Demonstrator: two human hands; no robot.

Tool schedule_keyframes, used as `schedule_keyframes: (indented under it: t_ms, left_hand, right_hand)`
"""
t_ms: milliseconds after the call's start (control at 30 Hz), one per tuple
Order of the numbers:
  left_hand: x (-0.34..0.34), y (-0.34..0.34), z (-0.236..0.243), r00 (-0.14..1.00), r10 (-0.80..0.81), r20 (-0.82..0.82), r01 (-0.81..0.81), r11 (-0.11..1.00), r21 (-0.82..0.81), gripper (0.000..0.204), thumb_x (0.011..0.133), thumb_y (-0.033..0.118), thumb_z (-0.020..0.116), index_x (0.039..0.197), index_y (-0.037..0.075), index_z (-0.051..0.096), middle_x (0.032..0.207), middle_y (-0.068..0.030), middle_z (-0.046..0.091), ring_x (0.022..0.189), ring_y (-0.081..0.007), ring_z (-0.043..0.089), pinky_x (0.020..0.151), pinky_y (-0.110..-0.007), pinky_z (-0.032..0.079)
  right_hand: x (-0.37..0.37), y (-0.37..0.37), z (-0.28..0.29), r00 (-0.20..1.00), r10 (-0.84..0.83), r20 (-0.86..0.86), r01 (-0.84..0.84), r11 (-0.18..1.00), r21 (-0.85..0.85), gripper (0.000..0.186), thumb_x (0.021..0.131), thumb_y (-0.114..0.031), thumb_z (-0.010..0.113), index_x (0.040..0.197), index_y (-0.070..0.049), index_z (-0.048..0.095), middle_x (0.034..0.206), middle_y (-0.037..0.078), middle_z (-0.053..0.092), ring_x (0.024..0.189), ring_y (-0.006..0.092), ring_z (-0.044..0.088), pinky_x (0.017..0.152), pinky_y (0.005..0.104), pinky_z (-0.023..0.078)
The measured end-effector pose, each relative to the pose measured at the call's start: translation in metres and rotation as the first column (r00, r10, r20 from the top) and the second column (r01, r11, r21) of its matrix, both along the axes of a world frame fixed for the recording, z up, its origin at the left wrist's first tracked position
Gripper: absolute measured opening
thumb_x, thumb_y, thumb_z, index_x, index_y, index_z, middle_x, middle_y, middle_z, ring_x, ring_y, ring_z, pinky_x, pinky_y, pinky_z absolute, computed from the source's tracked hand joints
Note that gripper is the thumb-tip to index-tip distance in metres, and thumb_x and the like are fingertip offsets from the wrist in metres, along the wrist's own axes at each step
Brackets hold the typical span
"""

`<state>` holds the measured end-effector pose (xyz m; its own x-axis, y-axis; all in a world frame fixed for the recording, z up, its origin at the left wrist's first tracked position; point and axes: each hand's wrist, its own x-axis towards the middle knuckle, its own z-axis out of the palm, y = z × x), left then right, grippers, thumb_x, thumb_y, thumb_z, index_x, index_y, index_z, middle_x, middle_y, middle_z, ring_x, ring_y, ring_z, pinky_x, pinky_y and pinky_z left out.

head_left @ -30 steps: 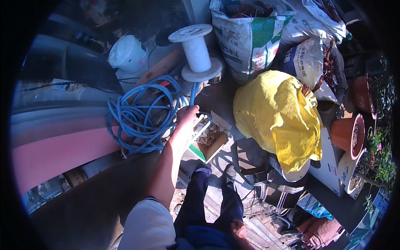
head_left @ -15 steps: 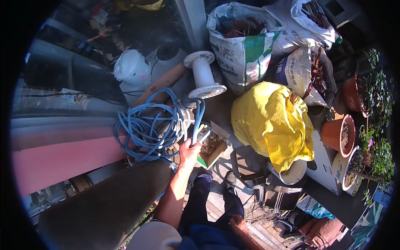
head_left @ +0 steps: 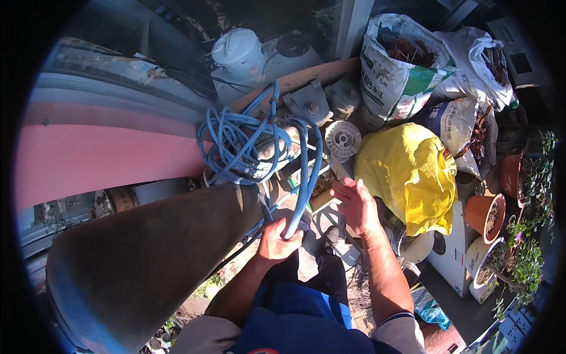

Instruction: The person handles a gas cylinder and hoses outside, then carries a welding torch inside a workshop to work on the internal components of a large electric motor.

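Observation:
A tangled coil of blue hose (head_left: 247,144) lies beside the pink ledge, with loops hanging toward me. My left hand (head_left: 279,241) is closed around a length of this hose, low and near my body. To its right, my right hand (head_left: 357,207) is raised with fingers apart and nothing in it. It is nearest to the yellow sack (head_left: 407,177) and a small box (head_left: 321,200) partly hidden behind the hose. Beyond the hand, a white slotted disc (head_left: 343,140), seemingly the end of a spool, faces up.
A large dark brown curved surface (head_left: 153,265) fills the lower left, under the pink ledge (head_left: 112,147). Open sacks (head_left: 407,71) of brown plant matter stand at the far right. Flowerpots (head_left: 484,217) and leafy plants line the right side. A white bucket (head_left: 237,52) stands at the back.
My left hand has drawn the hose toward my body. My right hand has come up from low beside my leg, fingers apart. The white spool shows a slotted end instead of its side.

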<state>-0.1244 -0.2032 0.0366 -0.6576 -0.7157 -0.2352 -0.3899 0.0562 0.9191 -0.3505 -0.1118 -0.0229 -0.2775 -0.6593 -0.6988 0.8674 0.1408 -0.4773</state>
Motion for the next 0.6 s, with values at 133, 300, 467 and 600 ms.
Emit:
schedule_keyframes:
  t_ms: [133,300,467,600]
  left_hand:
    - [0.032,0.028,0.0,0.992,-0.105,0.07,0.106,0.994,-0.011,0.023,0.073,0.014,0.075,0.075,0.004,0.054,0.069,-0.0101,0.051,0.061,-0.0263,0.054,0.058,-0.038,0.044]
    - [0.043,0.05,-0.014,0.95,-0.279,0.142,0.269,0.959,0.087,0.031,0.076,0.025,0.073,0.094,0.002,0.062,0.088,-0.0146,0.057,0.086,-0.0336,0.059,0.077,-0.041,0.048]
    - [0.021,0.002,-0.039,0.996,0.022,-0.089,-0.032,0.993,-0.113,0.054,0.088,0.028,0.066,0.13,-0.002,0.051,0.13,-0.0234,0.05,0.123,-0.0393,0.048,0.104,-0.045,0.038]
    - [-0.032,-0.086,-0.028,0.911,0.411,0.044,-0.311,0.752,-0.581,0.06,0.092,0.034,0.064,0.135,-0.005,0.046,0.135,-0.0279,0.047,0.123,-0.0437,0.047,0.105,-0.047,0.038]
  right_hand:
    - [-0.002,-0.075,-0.017,0.956,0.13,0.263,-0.092,0.984,-0.152,0.052,0.099,-0.048,0.052,0.121,-0.001,0.048,0.114,0.02,0.062,0.095,0.0291,0.064,0.081,0.0459,0.055]
    - [0.001,-0.118,-0.015,0.976,0.191,0.103,-0.186,0.981,-0.055,0.022,0.103,-0.025,0.049,0.101,-0.004,0.053,0.079,0.006,0.057,0.057,0.012,0.051,0.045,0.0257,0.048]
    - [0.012,-0.082,0.057,0.915,0.347,-0.206,-0.364,0.93,-0.052,0.01,0.099,-0.013,0.057,0.098,-0.004,0.053,0.072,0.001,0.049,0.051,0.0085,0.046,0.046,0.0238,0.041]
    - [0.023,-0.034,0.095,0.828,0.385,-0.408,-0.466,0.877,-0.119,0.021,0.096,-0.021,0.064,0.103,-0.003,0.054,0.065,0.0,0.051,0.05,0.0078,0.046,0.047,0.0229,0.039]
